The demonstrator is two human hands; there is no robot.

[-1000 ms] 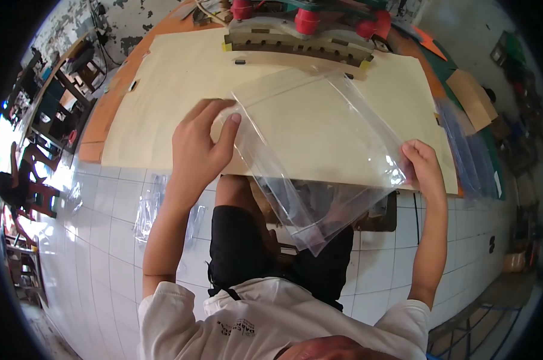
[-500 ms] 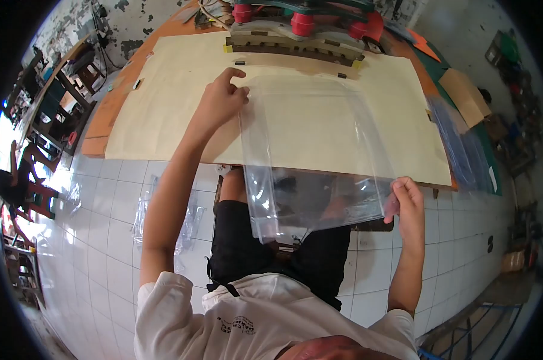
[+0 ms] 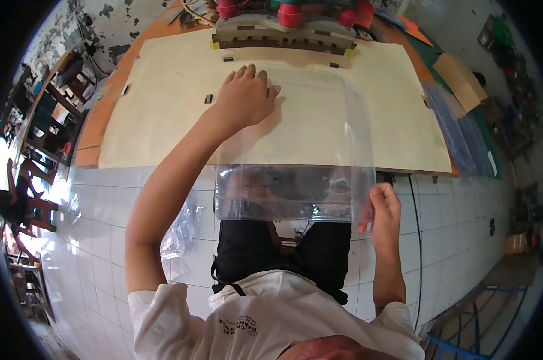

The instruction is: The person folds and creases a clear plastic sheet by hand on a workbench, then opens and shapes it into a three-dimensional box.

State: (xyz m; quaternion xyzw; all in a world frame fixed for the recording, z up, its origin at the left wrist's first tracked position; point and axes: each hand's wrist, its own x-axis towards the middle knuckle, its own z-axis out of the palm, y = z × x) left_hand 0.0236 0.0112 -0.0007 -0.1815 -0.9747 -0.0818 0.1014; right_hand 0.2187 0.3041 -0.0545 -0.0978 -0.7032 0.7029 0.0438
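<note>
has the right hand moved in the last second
Yes. The right hand has moved back and leftward: it showed against the table then, and now shows below the table's near edge.

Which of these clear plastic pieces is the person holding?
The clear sheet jutting past the front edge of the table, its near corner pinched by the right hand. The floor plastic and the bluish plastic at the table's right side lie untouched.

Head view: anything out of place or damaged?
Yes, two things. Crumpled clear plastic lies on the floor, left of the black shorts, looking like litter. The wall at upper left has dark patches, likely flaked paint. The plastic sheet overhangs the table, but the right hand grips its corner.
</note>
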